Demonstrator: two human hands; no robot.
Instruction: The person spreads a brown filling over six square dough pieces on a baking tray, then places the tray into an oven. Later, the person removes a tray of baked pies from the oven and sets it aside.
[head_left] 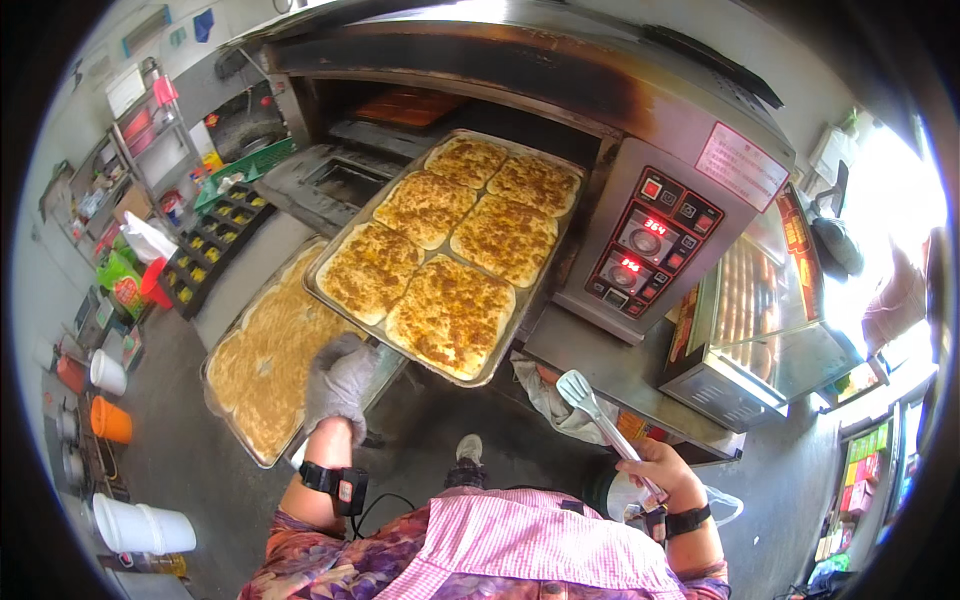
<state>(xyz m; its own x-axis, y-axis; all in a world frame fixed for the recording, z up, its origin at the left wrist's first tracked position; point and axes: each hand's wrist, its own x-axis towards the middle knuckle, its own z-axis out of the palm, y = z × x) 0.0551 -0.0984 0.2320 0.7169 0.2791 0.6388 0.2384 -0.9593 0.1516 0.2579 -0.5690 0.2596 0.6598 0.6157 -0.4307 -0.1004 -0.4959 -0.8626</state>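
Note:
My left hand (pixel 338 390) wears a grey oven glove and is closed at the near left edge of a baking tray (pixel 487 378). Its fingertips are partly hidden at the rim. Several square flatbreads (pixel 451 313) with a browned, crumbly topping lie in that tray, which juts at a slant from the open oven (pixel 450 65). To the right, my bare right hand (pixel 660 470) is wrapped round metal tongs (pixel 606 425), their slotted tip pointing up and left, away from the bread. A second tray of flat golden bread (pixel 265 365) sits lower, left of the glove.
The oven's control panel (pixel 650 240) stands right of the tray. Beyond it is a glass-fronted warming cabinet (pixel 745 320). A dark mould pan (pixel 215 245) lies at left, with white buckets (pixel 145 525) and an orange bucket (pixel 111 420) on that side. A cloth (pixel 555 400) hangs below the counter.

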